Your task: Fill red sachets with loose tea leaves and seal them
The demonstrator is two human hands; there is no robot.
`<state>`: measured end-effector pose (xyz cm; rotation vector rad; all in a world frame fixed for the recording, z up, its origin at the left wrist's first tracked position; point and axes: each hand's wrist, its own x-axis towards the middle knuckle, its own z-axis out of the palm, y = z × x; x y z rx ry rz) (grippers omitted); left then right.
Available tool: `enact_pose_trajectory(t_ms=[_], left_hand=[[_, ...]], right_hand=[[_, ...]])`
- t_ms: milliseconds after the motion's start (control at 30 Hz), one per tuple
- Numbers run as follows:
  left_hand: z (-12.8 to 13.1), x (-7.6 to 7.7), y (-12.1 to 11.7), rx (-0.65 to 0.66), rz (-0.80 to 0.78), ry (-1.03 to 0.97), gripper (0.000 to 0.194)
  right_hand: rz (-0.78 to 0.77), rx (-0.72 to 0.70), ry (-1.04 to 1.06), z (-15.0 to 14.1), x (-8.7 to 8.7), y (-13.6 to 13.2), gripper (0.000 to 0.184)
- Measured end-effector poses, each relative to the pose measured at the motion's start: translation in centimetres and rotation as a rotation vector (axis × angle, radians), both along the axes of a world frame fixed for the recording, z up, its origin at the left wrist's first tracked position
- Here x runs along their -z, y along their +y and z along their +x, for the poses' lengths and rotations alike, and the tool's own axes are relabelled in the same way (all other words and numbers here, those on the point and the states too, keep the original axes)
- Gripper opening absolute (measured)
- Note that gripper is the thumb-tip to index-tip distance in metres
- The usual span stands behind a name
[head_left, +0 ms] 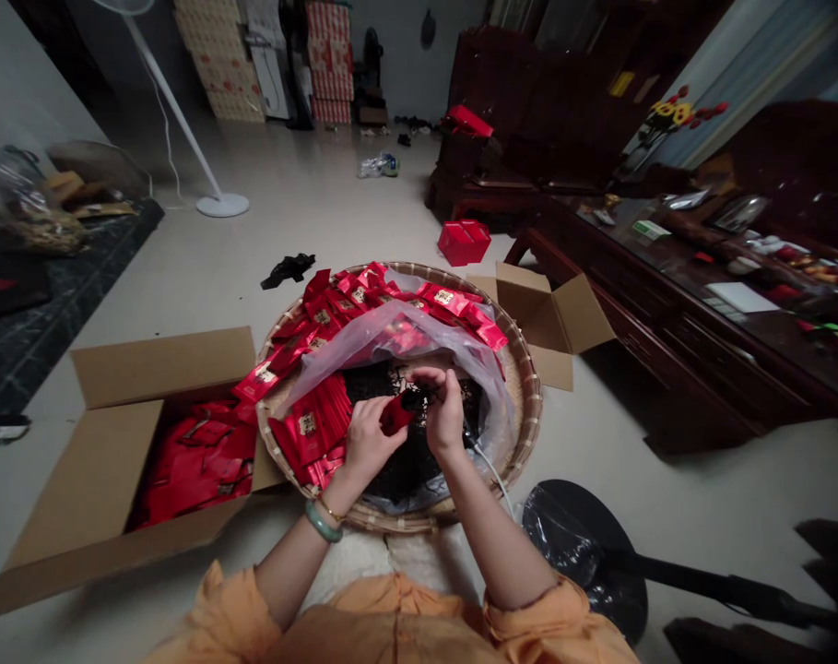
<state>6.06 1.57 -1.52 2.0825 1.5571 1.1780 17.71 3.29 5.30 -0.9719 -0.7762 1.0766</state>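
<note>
Over the middle of a round bamboo tray (535, 406), my left hand (370, 438) grips a small red packet (396, 415), its open mouth turned to the right. Close beside that mouth is my right hand (446, 413), fingers curled around some dark, leaf-like stuff (417, 398). Beneath both hands, more of the dark loose leaves (391, 466) lie in a clear plastic bag (498, 424) spread open on the tray. Red packets (322, 420) with gold labels are stacked along the tray's left and far sides.
Left of the tray stands an open cardboard box (87, 470) holding red packets. Another open box (553, 318) is at its far right. A black round stand base (584, 544) lies near my right arm. Dark wooden furniture (640, 323) borders the right; a white fan stand (221, 205) is further off.
</note>
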Motion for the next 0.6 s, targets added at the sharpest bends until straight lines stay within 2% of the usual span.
enact_pose_trajectory(t_ms=[133, 233, 333, 433, 533, 600], left_hand=[[-0.2, 0.5, 0.0, 0.007, -0.001, -0.010, 0.042], [-0.2, 0.6, -0.1, 0.004, -0.009, -0.014, 0.044], [-0.3, 0.7, -0.1, 0.004, -0.018, -0.020, 0.044], [-0.4, 0.8, -0.2, -0.006, -0.027, -0.070, 0.045], [-0.7, 0.9, -0.2, -0.027, -0.023, -0.131, 0.045], [-1.0, 0.8, -0.1, -0.032, -0.017, -0.142, 0.044]], right_hand=[[0.018, -0.040, -0.097, 0.1, 0.9, -0.3, 0.045], [0.062, -0.100, -0.119, 0.0, 0.7, -0.6, 0.041], [0.105, -0.120, -0.023, -0.2, 0.0, -0.9, 0.035], [0.108, -0.072, 0.086, 0.0, -0.3, -0.9, 0.030], [0.037, 0.014, 0.030, 1.0, 1.1, -0.4, 0.026], [-0.046, 0.012, -0.140, 2.0, 2.8, 0.2, 0.027]])
